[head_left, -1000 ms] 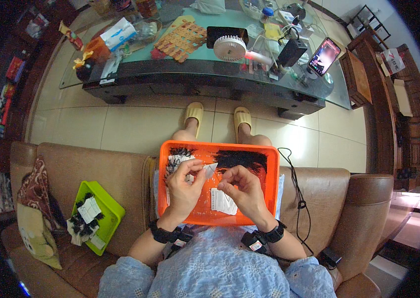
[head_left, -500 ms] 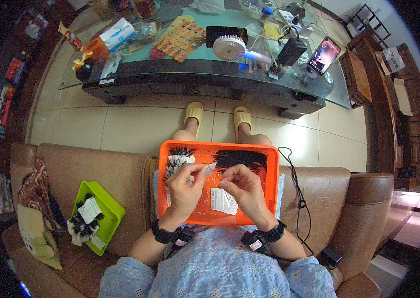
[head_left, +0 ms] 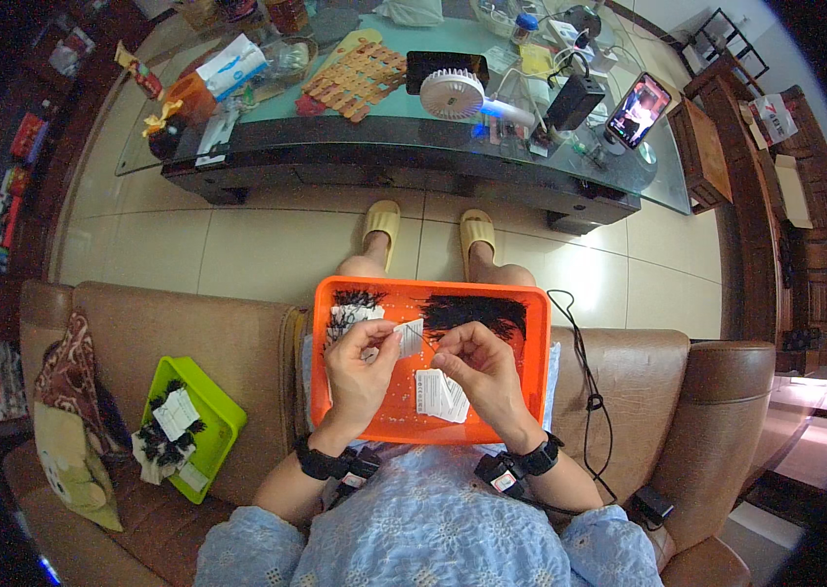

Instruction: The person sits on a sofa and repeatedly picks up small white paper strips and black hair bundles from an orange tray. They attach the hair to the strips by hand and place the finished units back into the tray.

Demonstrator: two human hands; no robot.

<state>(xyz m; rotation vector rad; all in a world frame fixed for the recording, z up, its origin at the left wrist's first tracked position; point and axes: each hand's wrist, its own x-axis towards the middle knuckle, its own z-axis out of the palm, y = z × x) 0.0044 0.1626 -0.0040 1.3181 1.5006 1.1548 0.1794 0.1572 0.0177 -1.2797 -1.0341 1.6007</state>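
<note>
An orange plastic tray (head_left: 433,430) rests on my lap. Above it, my left hand (head_left: 363,364) pinches a small white printed card (head_left: 411,338) between thumb and fingertips. My right hand (head_left: 480,367) is closed on a thin dark strand (head_left: 422,338) that crosses the card's face. Under my hands, a stack of white printed cards (head_left: 441,394) lies in the tray. Black strands (head_left: 475,314) fill its far right corner, and cards with black strands on them (head_left: 355,311) lie at the far left. Small white bits dot the tray's bottom.
On the sofa (head_left: 228,328) to my left sits a green tray (head_left: 223,430) with cards and black strands. A black cable (head_left: 590,391) runs down the seat at my right. Ahead, a glass table (head_left: 267,122) bears a small fan (head_left: 453,94) and a phone (head_left: 639,110).
The card in my left hand has turned so its printed face shows more. My right hand has barely moved and still holds the strand.
</note>
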